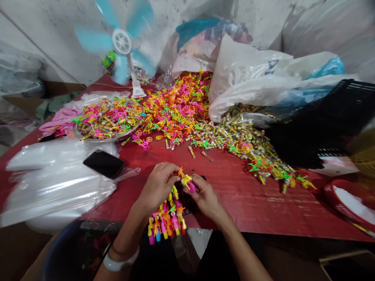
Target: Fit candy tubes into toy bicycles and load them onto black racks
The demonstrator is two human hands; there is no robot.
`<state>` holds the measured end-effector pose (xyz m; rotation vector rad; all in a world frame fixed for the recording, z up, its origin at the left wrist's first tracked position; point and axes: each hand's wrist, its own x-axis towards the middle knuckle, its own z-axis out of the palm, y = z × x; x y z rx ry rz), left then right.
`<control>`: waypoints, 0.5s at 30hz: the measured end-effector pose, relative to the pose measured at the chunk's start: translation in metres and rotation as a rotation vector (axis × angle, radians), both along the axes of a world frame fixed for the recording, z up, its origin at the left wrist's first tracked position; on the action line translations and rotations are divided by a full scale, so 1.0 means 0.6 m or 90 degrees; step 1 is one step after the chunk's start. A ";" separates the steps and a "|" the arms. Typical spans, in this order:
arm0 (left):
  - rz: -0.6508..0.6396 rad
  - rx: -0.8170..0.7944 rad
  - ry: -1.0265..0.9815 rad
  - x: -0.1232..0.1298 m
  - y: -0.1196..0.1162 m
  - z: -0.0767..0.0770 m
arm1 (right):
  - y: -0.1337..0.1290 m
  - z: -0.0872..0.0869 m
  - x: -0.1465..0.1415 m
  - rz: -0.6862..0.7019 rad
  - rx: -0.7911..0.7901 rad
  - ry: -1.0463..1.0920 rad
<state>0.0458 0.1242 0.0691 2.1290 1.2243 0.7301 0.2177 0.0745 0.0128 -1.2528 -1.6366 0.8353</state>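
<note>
My left hand (159,183) and my right hand (204,197) meet above the front part of the red table. Between their fingertips is a small plastic toy (186,180) with orange, yellow and pink parts; both hands pinch it. Just below, rows of similar colourful plastic toys (166,220) stand close together at the table's front edge, partly covered by my left hand. Under them shows part of a black rack (190,207). My left wrist wears a pale bangle.
A black phone (103,164) lies on clear plastic bags (55,183) at left. Behind are a metal tray (117,136) of plastic parts, a large parts heap (175,105), small candy-filled tubes (237,134) and a spinning fan (122,41). A red basket (336,195) stands at right.
</note>
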 end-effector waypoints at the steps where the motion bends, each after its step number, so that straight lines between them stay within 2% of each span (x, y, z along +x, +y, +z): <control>1: 0.001 -0.007 0.001 0.000 0.000 0.000 | 0.001 -0.001 0.000 0.003 0.001 0.002; 4: -0.010 -0.023 0.016 -0.002 0.000 -0.004 | 0.007 -0.015 0.001 -0.016 -0.005 0.008; 8: -0.022 0.013 0.050 -0.006 0.002 -0.012 | 0.014 -0.042 -0.013 -0.060 -0.030 0.016; 12: -0.018 0.023 0.066 -0.007 0.002 -0.021 | 0.016 -0.052 -0.036 -0.040 -0.023 -0.004; 15: -0.013 0.010 0.080 -0.008 0.000 -0.026 | 0.012 -0.053 -0.045 -0.025 0.000 -0.080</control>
